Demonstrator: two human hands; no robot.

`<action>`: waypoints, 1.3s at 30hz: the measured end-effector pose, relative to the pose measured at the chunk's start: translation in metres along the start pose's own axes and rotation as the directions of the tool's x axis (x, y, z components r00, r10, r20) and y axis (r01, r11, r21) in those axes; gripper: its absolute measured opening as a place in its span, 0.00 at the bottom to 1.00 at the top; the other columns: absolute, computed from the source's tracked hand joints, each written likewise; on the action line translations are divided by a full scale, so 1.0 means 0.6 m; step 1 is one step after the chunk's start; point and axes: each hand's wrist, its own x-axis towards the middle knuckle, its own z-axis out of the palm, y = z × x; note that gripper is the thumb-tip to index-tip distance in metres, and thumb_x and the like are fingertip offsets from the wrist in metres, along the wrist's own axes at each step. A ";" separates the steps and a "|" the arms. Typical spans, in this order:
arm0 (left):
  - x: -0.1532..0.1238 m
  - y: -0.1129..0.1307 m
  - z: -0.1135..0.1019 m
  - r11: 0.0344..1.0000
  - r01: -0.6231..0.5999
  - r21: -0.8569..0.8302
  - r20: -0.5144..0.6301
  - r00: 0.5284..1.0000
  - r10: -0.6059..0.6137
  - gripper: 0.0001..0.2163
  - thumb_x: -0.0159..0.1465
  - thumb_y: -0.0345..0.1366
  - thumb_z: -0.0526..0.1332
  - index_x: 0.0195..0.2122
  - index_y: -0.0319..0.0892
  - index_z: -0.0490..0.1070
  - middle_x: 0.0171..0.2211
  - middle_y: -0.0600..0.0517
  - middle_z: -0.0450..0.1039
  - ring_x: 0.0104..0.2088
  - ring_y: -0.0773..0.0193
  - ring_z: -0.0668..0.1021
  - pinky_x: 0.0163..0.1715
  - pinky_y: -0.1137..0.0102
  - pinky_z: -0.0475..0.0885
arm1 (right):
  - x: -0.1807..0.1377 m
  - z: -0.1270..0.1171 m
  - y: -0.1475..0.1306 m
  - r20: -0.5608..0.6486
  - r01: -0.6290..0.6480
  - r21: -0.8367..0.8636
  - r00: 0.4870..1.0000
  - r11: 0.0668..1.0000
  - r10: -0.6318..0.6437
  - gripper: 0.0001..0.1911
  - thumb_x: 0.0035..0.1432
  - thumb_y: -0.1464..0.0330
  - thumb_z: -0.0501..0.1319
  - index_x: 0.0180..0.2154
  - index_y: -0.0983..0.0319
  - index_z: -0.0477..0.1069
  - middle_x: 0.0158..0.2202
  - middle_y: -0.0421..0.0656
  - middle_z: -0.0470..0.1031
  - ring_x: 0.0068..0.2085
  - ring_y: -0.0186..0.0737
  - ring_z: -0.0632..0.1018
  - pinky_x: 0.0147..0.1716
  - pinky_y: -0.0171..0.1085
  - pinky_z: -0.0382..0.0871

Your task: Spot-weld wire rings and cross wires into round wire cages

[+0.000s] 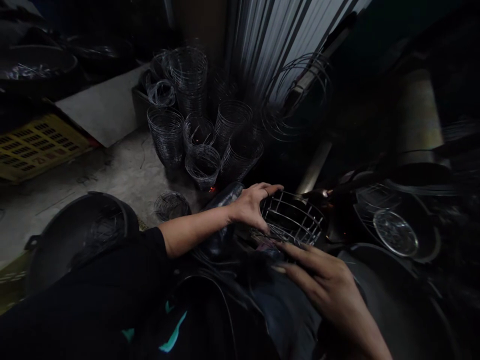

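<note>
A round metal wire basket (300,216) sits tilted in front of me at the middle right. My left hand (252,206) grips its left rim, index finger stretched along the far edge and thumb on the near side. Below the basket's near edge is my right hand (325,276), its fingers stretched out and thumb apart. Whether its fingertips touch the wire is too dark to tell. A metal rod or pipe end (317,165) slants down to the basket's far side, and a darker tool arm (337,191) reaches it from the right.
Several stacks of wire baskets (165,132) stand on the floor ahead. Dark pans lie at left (45,255) and right (393,295); a round wire piece (395,232) rests in another. A yellow crate (45,142) is far left. Wire coils (296,100) hang behind; small embers glow nearby.
</note>
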 end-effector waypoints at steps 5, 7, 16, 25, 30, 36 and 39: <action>-0.024 0.045 0.010 0.976 -0.037 0.214 0.070 0.997 0.022 0.48 0.38 0.45 0.74 0.62 0.45 0.61 0.58 0.43 0.66 0.55 0.47 0.70 0.57 0.51 0.63 | 0.016 0.007 0.027 0.000 -0.195 -0.075 0.981 0.978 0.196 0.12 0.60 0.61 0.60 0.36 0.59 0.81 0.33 0.45 0.81 0.33 0.43 0.81 0.30 0.36 0.74; -0.021 0.052 0.015 0.970 -0.049 0.240 0.071 0.997 0.033 0.47 0.39 0.46 0.73 0.62 0.45 0.60 0.57 0.43 0.67 0.55 0.47 0.70 0.55 0.51 0.64 | 0.014 0.001 0.028 -0.002 -0.204 -0.092 0.979 0.975 0.205 0.12 0.60 0.62 0.60 0.36 0.58 0.81 0.32 0.44 0.80 0.32 0.42 0.80 0.31 0.36 0.73; 0.002 0.062 0.034 0.958 -0.078 0.277 0.109 0.993 0.049 0.46 0.40 0.48 0.72 0.62 0.48 0.60 0.58 0.45 0.67 0.54 0.48 0.69 0.53 0.53 0.62 | 0.001 -0.024 0.045 0.032 -0.107 -0.200 0.993 0.974 0.116 0.13 0.60 0.65 0.58 0.40 0.59 0.80 0.34 0.45 0.81 0.33 0.42 0.81 0.32 0.35 0.75; 0.026 0.061 0.031 0.964 -0.020 0.264 0.071 0.997 0.001 0.45 0.39 0.48 0.72 0.61 0.48 0.62 0.57 0.45 0.68 0.54 0.47 0.70 0.53 0.53 0.64 | -0.008 0.005 0.073 -0.066 0.103 -0.713 0.975 0.694 -0.212 0.17 0.61 0.73 0.52 0.43 0.61 0.78 0.33 0.46 0.80 0.33 0.43 0.80 0.33 0.38 0.72; 0.043 0.061 0.029 0.971 -0.037 0.235 0.041 0.999 0.028 0.46 0.39 0.46 0.72 0.61 0.47 0.61 0.57 0.45 0.67 0.55 0.47 0.70 0.54 0.52 0.64 | 0.001 -0.007 0.096 -0.145 0.131 -0.650 0.946 0.748 -0.291 0.14 0.62 0.73 0.54 0.41 0.63 0.78 0.32 0.45 0.80 0.32 0.42 0.79 0.36 0.38 0.73; 0.076 0.061 0.025 0.973 -0.018 0.231 0.043 0.999 0.008 0.46 0.39 0.44 0.72 0.61 0.47 0.61 0.59 0.45 0.65 0.56 0.45 0.68 0.54 0.50 0.65 | 0.028 -0.028 0.112 -0.171 0.149 -0.638 0.929 0.755 -0.329 0.12 0.62 0.72 0.56 0.41 0.65 0.79 0.32 0.47 0.80 0.32 0.42 0.79 0.35 0.38 0.73; 0.092 0.061 0.024 0.976 0.009 0.216 0.041 0.999 -0.019 0.46 0.37 0.42 0.72 0.61 0.47 0.61 0.59 0.45 0.65 0.57 0.45 0.68 0.54 0.50 0.65 | 0.043 -0.040 0.119 -0.154 0.135 -0.626 0.944 0.768 -0.292 0.13 0.62 0.71 0.56 0.42 0.64 0.79 0.31 0.46 0.80 0.30 0.41 0.78 0.34 0.38 0.72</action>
